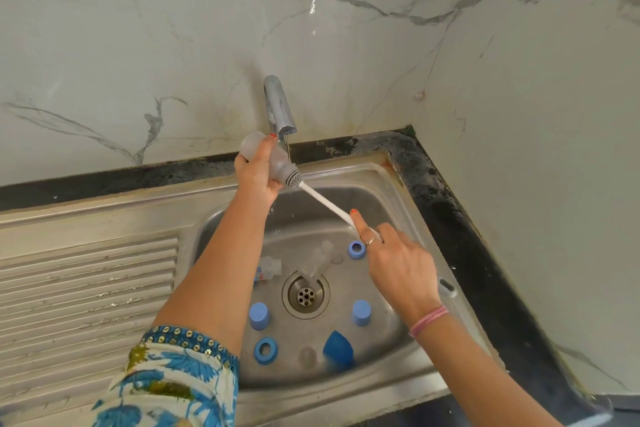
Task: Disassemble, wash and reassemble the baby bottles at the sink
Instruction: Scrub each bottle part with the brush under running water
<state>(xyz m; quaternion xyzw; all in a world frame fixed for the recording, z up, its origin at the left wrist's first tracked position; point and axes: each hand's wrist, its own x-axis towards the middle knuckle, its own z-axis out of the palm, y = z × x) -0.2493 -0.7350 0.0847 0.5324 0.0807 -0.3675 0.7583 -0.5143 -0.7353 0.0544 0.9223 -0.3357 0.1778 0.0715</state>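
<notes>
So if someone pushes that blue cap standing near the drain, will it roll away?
The blue cap probably slides, not rolls, since it stands upright on the steel sink floor. It looks small, hollow plastic, so likely light. Tipped over, it may roll.

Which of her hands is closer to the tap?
The left. Her left hand holds a bottle right beside the tap; the right hand grips the brush handle lower, over the sink basin.
</notes>
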